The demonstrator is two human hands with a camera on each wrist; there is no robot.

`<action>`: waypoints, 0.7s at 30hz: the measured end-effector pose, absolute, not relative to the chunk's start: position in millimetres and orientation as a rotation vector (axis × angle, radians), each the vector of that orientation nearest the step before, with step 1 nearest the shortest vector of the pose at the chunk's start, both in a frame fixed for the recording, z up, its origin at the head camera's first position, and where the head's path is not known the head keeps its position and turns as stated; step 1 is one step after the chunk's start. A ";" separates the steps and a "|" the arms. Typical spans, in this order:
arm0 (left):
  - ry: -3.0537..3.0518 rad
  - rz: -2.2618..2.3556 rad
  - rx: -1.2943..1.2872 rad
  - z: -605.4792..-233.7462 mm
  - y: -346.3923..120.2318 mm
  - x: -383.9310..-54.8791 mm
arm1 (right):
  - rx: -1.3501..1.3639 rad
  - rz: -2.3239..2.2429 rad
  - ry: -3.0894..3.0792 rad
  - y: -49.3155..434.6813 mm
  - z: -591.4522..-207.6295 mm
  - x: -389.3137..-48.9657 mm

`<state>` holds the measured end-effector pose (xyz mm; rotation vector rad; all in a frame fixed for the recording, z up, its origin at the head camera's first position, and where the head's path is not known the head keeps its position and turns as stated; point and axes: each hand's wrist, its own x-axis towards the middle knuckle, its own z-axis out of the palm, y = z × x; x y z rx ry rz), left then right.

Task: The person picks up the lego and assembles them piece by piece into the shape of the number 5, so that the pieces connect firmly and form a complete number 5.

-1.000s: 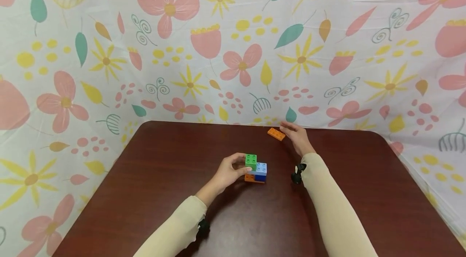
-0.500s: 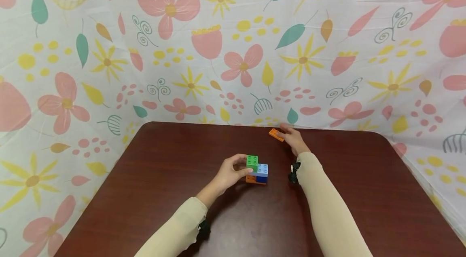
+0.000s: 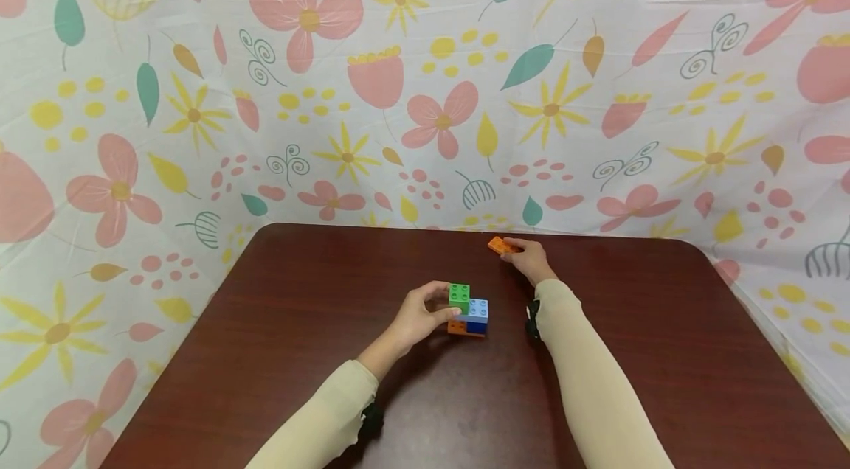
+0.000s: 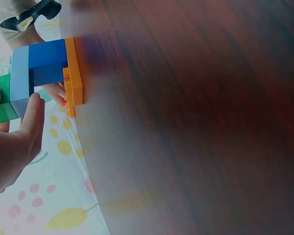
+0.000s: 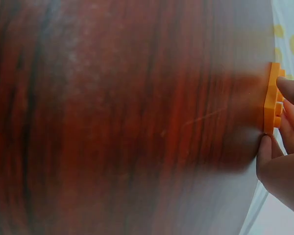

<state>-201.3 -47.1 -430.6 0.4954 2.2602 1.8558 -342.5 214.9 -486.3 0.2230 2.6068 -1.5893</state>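
Note:
A small stack of toy building bricks stands mid-table: an orange plate (image 3: 455,328) at the bottom, a dark blue brick (image 4: 48,61) on it, a light blue brick (image 3: 479,308) above, and a green brick (image 3: 459,295) on top. My left hand (image 3: 417,314) holds the stack from the left, its thumb and fingers around the green brick. Near the table's back edge lies a second orange plate (image 3: 496,244), low and studded. My right hand (image 3: 531,261) grips this plate's right end; the right wrist view has fingertips (image 5: 264,144) at its lower edge and others over the studs.
The dark brown table (image 3: 299,321) has a glossy top with rounded back corners. Right behind its back edge hangs a white cloth (image 3: 398,181) printed with flowers and leaves.
My right hand has come down and left onto the far orange plate, and its fingers have closed on the right end. The left hand and the stack have stayed in place.

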 end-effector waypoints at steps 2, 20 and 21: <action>2.259 1.853 0.489 -429.7 -47.0 -200.8 | 0.240 -1.568 2.630 214.3 -486.2 -341.9; 2.232 1.861 0.451 -464.5 -46.8 -221.1 | 0.288 -1.499 2.710 217.2 -485.0 -340.7; 2.231 1.859 0.450 -464.4 -46.9 -221.2 | 0.281 -1.507 2.706 218.1 -485.5 -340.6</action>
